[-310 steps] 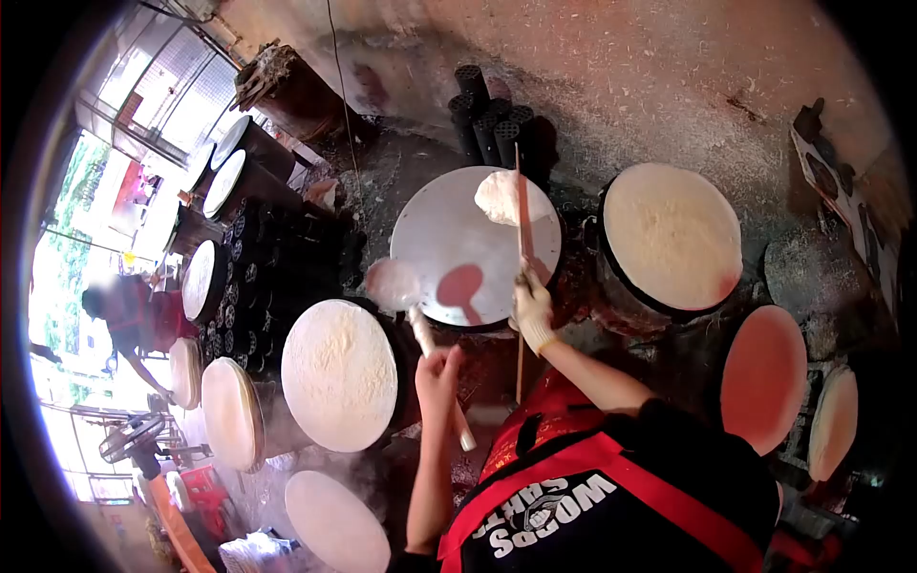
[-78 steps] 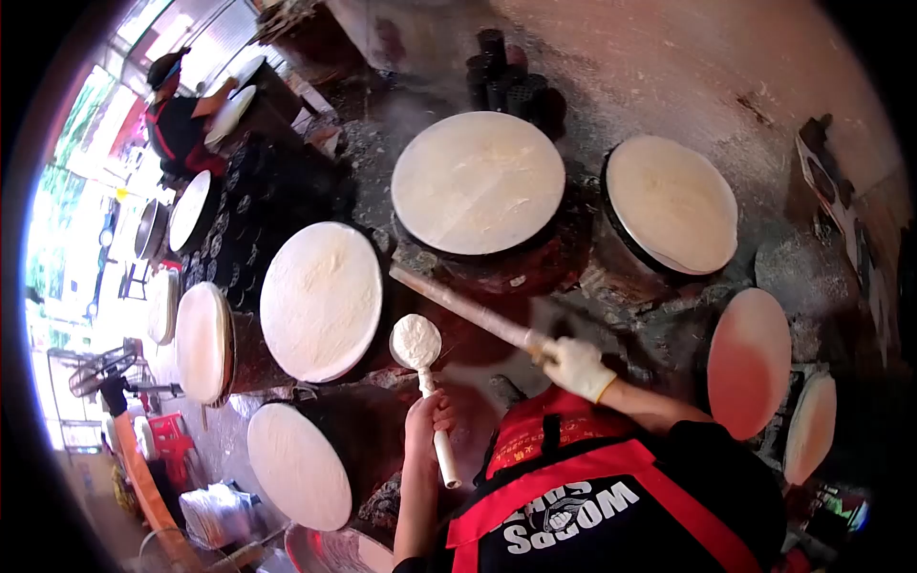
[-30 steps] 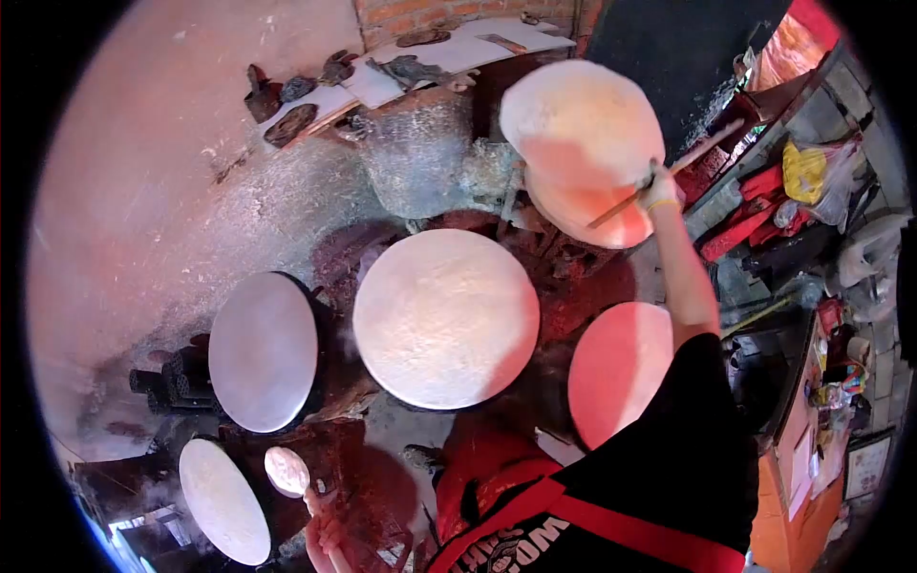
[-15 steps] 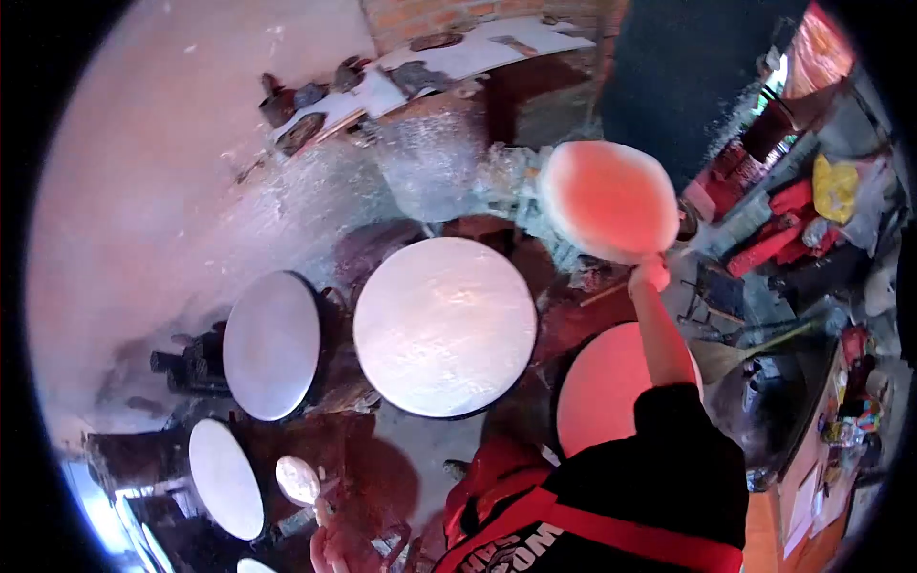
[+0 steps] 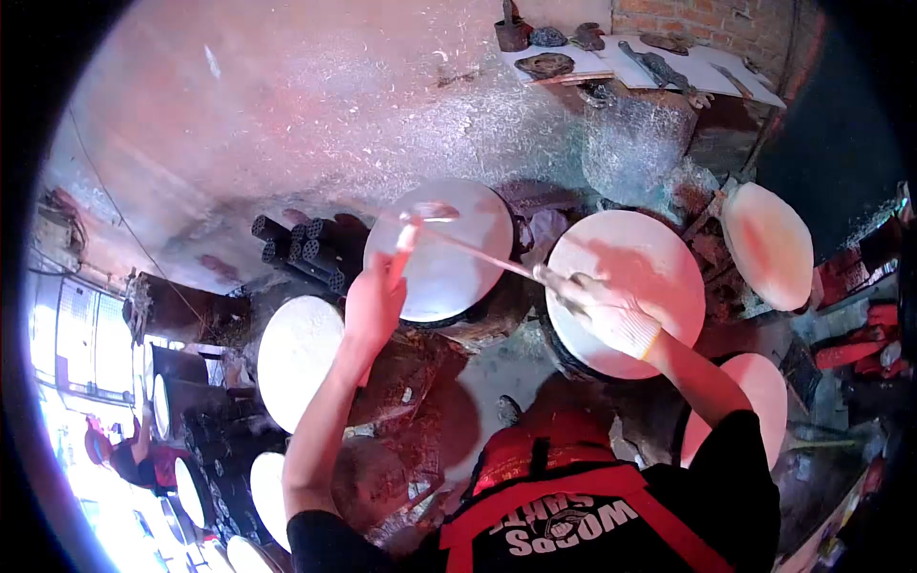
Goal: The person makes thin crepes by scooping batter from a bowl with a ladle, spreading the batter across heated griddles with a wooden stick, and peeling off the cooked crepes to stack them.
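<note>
My left hand (image 5: 374, 304) is closed around the handle of what looks like a ladle (image 5: 432, 211). Its blurred head hangs in front of a pale round griddle (image 5: 457, 286) with a dark rim. My right hand (image 5: 604, 313), in a whitish knitted glove, grips a thin stick (image 5: 482, 254). This stick slants up and left towards the ladle's head; whether they touch I cannot tell. Behind the glove lies a second round griddle (image 5: 659, 253), its white top crossed by shadow. To the right is a pale disc (image 5: 767, 246) with a reddish middle.
More round griddles stand at the left (image 5: 300, 358) and lower right (image 5: 759, 396). Black coal briquettes (image 5: 304, 250) are stacked by the wall. A board (image 5: 702, 74) with dark objects lies at the back. Another person (image 5: 134, 456) is at far left.
The view has swung left. My right hand has left the edge of the reddish disc and is over the middle griddle. My left hand has risen from the lower left, bringing the ladle forward.
</note>
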A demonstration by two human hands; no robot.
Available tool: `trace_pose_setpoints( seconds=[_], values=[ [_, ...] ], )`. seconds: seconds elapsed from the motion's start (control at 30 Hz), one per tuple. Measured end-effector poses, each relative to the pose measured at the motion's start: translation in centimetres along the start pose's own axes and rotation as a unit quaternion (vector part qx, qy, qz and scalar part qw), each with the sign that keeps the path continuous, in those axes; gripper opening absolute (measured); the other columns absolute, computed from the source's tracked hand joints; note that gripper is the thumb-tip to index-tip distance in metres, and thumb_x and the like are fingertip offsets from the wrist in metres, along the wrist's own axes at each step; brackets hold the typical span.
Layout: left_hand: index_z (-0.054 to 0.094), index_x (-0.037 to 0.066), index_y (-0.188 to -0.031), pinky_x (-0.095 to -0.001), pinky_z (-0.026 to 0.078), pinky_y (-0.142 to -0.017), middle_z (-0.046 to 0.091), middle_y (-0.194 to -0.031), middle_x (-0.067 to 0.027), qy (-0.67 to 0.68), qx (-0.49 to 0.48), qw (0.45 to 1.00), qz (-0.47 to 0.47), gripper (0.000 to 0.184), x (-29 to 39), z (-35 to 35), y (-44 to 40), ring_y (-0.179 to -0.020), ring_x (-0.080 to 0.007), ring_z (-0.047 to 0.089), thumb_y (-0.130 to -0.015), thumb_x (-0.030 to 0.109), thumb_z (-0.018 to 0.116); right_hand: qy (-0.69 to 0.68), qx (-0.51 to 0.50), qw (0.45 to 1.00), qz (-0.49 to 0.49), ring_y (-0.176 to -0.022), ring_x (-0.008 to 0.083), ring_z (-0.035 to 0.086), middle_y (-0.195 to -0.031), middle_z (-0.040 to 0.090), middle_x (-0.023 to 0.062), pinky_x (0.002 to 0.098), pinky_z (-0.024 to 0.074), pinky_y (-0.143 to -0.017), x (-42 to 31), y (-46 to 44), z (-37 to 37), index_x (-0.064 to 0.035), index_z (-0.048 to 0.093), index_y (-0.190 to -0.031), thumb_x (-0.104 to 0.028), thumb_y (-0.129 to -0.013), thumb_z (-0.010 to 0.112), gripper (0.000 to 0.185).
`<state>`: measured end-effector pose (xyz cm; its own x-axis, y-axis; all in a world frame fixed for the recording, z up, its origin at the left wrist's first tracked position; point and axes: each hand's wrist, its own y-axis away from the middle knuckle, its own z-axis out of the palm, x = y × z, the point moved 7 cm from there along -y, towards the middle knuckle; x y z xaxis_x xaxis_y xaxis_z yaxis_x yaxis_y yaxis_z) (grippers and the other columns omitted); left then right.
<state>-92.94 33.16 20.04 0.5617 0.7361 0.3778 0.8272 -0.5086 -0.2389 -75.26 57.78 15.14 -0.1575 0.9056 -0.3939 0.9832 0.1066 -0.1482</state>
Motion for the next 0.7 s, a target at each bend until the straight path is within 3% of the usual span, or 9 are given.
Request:
trace_pose_setpoints(
  seconds=[0.13, 0.2, 0.27, 0.33, 0.37, 0.4, 0.5, 0.53, 0.7],
  values=[
    [0.053, 0.001, -0.092, -0.0412, 0.049, -0.065, 0.063, -0.077, -0.0197, 0.038, -0.03, 0.999, 0.02, 0.02, -1.4, 2.0, -3.7, -0.075, -0.0365, 0.063, -0.076, 0.011, 0.063, -0.338, 0.06, 0.932, 0.12, -0.074, 0.0206, 0.061, -0.1, 0.062, 0.0095, 0.0283, 0.05, -0.069, 3.6, -1.7, 4.0, -0.0157, 0.039, -0.139, -0.008, -0.093, 0.044, 0.047],
    [0.051, 0.002, -0.091, -0.0427, 0.05, -0.062, 0.062, -0.073, -0.0202, 0.127, -0.011, 0.99, 0.063, 0.02, -2.1, 3.8, -4.7, -0.072, -0.0377, 0.063, -0.075, 0.007, 0.063, -0.515, 0.029, 0.822, 0.24, -0.074, 0.0138, 0.058, -0.098, 0.062, 0.0046, 0.0223, 0.0477, -0.067, 2.5, 1.1, 5.7, -0.0098, 0.044, -0.135, -0.007, -0.094, 0.045, 0.041],
    [0.051, 0.001, -0.087, -0.0328, 0.046, -0.048, 0.061, -0.067, -0.0129, 0.279, -0.028, 0.959, -0.045, 0.016, -4.0, 8.5, -5.9, -0.054, -0.0225, 0.061, -0.075, 0.004, 0.062, -0.71, 0.062, 0.65, 0.265, -0.073, 0.0069, 0.055, -0.091, 0.061, -0.0009, 0.0165, 0.0439, -0.062, 2.7, 4.3, 10.4, -0.0044, 0.049, -0.131, -0.008, -0.094, 0.046, 0.037],
    [0.05, 0.0, -0.085, -0.0282, 0.043, -0.041, 0.059, -0.063, -0.0083, 0.448, -0.048, 0.877, -0.166, 0.014, -5.3, 15.4, -7.1, -0.046, -0.0141, 0.056, -0.076, 0.002, 0.06, -0.562, 0.021, 0.742, 0.365, -0.069, 0.0074, 0.055, -0.08, 0.058, -0.0015, 0.0201, 0.0426, -0.057, 4.5, 5.7, 15.3, -0.0056, 0.051, -0.128, -0.016, -0.092, 0.053, 0.037],
    [0.05, 0.0, -0.084, -0.0266, 0.041, -0.038, 0.058, -0.062, -0.0065, 0.514, -0.023, 0.837, -0.189, 0.013, -5.9, 18.1, -7.3, -0.044, -0.0111, 0.053, -0.076, 0.001, 0.06, -0.555, -0.006, 0.724, 0.409, -0.067, 0.0081, 0.055, -0.075, 0.056, -0.0018, 0.0234, 0.0424, -0.054, 5.1, 6.5, 17.9, -0.0075, 0.053, -0.127, -0.021, -0.091, 0.056, 0.038],
    [0.051, -0.001, -0.085, -0.027, 0.042, -0.039, 0.057, -0.061, -0.0067, 0.525, -0.005, 0.824, -0.213, 0.013, -6.2, 20.1, -7.4, -0.044, -0.0121, 0.053, -0.076, 0.0, 0.06, -0.388, 0.073, 0.832, 0.39, -0.063, 0.0188, 0.059, -0.069, 0.057, 0.0051, 0.0347, 0.0455, -0.055, 4.9, 5.2, 17.0, -0.014, 0.055, -0.125, -0.027, -0.087, 0.061, 0.04],
    [0.051, -0.003, -0.084, -0.0287, 0.045, -0.041, 0.059, -0.063, -0.0093, 0.469, 0.056, 0.849, -0.239, 0.015, -6.2, 21.0, -8.9, -0.045, -0.015, 0.057, -0.075, 0.002, 0.061, -0.166, 0.207, 0.927, 0.266, -0.058, 0.0206, 0.054, -0.069, 0.054, 0.01, 0.0371, 0.0434, -0.053, 3.3, 1.6, 17.4, -0.01, 0.055, -0.123, -0.013, -0.087, 0.058, 0.036],
    [0.051, -0.003, -0.084, -0.0291, 0.045, -0.042, 0.06, -0.063, -0.0101, 0.436, 0.068, 0.866, -0.235, 0.015, -6.4, 20.8, -9.5, -0.046, -0.0155, 0.058, -0.075, 0.002, 0.062, -0.108, 0.18, 0.926, 0.313, -0.067, 0.0329, 0.058, -0.075, 0.057, 0.0172, 0.0426, 0.046, -0.061, 3.2, 0.8, 18.2, -0.0092, 0.055, -0.123, -0.015, -0.085, 0.06, 0.039],
    [0.051, -0.003, -0.082, -0.0299, 0.048, -0.046, 0.061, -0.065, -0.0134, 0.383, 0.12, 0.895, -0.197, 0.019, -7.4, 16.6, -12.4, -0.049, -0.016, 0.062, -0.076, 0.009, 0.065, -0.06, 0.225, 0.918, 0.321, -0.071, 0.0339, 0.061, -0.079, 0.06, 0.0172, 0.0421, 0.0486, -0.064, 3.2, -7.5, 18.5, -0.016, 0.057, -0.119, -0.025, -0.087, 0.058, 0.033]
  ],
)
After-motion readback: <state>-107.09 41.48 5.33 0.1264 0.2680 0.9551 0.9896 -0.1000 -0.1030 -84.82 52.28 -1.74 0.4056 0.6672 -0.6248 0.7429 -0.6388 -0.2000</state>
